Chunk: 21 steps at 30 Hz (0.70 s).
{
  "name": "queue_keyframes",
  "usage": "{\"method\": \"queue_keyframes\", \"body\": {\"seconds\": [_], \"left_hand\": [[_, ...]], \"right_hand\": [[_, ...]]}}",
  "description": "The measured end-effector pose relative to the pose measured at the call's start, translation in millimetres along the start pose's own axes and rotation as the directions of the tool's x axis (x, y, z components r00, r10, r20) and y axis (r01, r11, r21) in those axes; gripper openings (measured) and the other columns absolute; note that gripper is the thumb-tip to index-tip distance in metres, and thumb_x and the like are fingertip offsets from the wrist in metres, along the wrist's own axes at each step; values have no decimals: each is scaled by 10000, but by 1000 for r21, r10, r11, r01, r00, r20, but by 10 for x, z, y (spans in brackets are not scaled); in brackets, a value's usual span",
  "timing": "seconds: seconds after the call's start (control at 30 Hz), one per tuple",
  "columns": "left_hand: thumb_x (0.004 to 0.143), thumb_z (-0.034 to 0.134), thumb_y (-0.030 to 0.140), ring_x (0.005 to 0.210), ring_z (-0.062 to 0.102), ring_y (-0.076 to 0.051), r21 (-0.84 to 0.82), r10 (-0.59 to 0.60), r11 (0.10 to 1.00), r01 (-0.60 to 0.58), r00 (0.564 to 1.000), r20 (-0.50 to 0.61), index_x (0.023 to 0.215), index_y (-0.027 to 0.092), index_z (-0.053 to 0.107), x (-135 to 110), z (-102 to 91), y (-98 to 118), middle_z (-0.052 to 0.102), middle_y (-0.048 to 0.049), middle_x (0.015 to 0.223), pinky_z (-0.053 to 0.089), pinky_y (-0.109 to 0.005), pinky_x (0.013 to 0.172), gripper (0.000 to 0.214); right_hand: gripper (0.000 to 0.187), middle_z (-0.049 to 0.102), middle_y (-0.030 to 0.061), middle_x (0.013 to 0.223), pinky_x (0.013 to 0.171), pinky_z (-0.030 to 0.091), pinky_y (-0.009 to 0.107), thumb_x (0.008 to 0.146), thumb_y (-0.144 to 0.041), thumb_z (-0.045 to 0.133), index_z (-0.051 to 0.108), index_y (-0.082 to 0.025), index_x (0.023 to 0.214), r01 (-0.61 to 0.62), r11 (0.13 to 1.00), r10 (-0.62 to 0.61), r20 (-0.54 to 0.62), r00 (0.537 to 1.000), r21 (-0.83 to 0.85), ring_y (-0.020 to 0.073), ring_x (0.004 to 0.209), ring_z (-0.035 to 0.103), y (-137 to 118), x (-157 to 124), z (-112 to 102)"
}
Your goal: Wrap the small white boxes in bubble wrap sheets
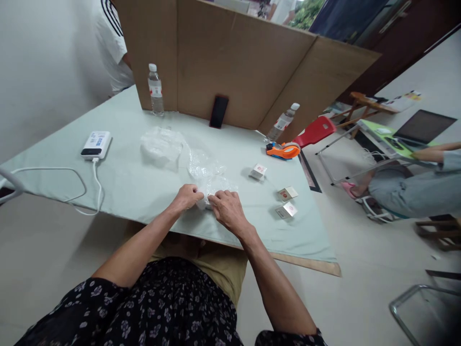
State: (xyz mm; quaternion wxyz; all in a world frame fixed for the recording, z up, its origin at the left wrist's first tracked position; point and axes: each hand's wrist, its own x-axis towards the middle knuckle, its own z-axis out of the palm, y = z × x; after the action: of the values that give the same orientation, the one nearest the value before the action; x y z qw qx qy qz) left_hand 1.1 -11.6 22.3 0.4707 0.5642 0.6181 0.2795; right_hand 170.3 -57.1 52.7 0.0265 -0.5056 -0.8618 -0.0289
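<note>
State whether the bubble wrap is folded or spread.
Mostly spread: the bubble wrap trails loosely across the tablecloth, crumpled but not folded.

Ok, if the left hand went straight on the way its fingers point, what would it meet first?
The bubble wrap comes first: the left hand seems to be touching it already. The right hand looks next in line just beyond, though depth is hard to judge from one view.
</note>
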Motion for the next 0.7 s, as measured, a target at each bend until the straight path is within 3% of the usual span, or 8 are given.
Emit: {"method": "queue_keyframes", "body": {"seconds": [0.13,0.23,0.33,0.43,0.5,0.57,0.63,0.7], "left_hand": [[701,553,196,470,479,-101,-137,-8,990,17,998,66,614,200,449,-18,155,137,466,52,525,419,-223,459,135],[694,541,192,491,504,-109,-178,24,984,4,988,155,632,178,540,-47,136,238,511,34,539,455,-236,488,64],[658,529,155,558,535,-120,-135,93,990,-50,938,334,686,152,657,-83,7,323,553,17,570,471,-239,556,131],[660,470,105,638,571,-136,14,172,979,-201,872,459,759,151,719,-97,-79,355,619,-7,650,484,-253,640,272],[706,443,93,740,608,-165,147,263,923,-356,862,432,800,155,731,-97,-52,331,665,-37,749,503,-290,741,309],[763,457,111,886,621,-205,295,395,818,-493,855,335,846,154,730,-99,30,278,684,-76,882,498,-338,856,288],[802,495,136,984,605,-231,407,507,712,-572,820,265,872,155,716,-110,125,213,674,-100,970,481,-363,921,232],[828,512,143,990,600,-233,453,558,649,-611,787,262,876,161,690,-124,197,154,671,-99,981,478,-368,933,186]], "right_hand": [[171,696,102,1007,797,315,391,890,-204,570,643,-205,1044,-14,997,15,-14,1000,82,269,942,563,24,-21,14],[201,708,91,981,836,332,389,840,-172,565,619,-180,1034,-60,981,67,-31,997,183,261,922,585,60,-68,20],[230,721,78,931,855,334,381,809,-116,529,635,-178,1004,-75,969,87,-42,995,235,251,901,607,92,-97,20],[267,742,60,941,872,331,378,802,-78,503,672,-197,970,-63,958,78,-43,996,281,240,909,624,111,-84,13],[293,750,53,964,874,339,378,791,-54,494,689,-203,952,-66,947,80,-31,996,315,237,925,631,120,-73,9],[298,753,52,995,884,353,381,790,-45,487,697,-202,933,-68,930,83,-26,996,362,236,952,637,134,-87,14],[278,753,51,1042,927,365,390,809,-62,489,700,-207,918,-54,904,90,-67,994,424,234,1009,640,156,-151,32],[236,741,61,1103,980,370,406,838,-118,505,701,-216,926,-77,874,178,-169,969,479,242,1096,624,197,-275,68]]}}
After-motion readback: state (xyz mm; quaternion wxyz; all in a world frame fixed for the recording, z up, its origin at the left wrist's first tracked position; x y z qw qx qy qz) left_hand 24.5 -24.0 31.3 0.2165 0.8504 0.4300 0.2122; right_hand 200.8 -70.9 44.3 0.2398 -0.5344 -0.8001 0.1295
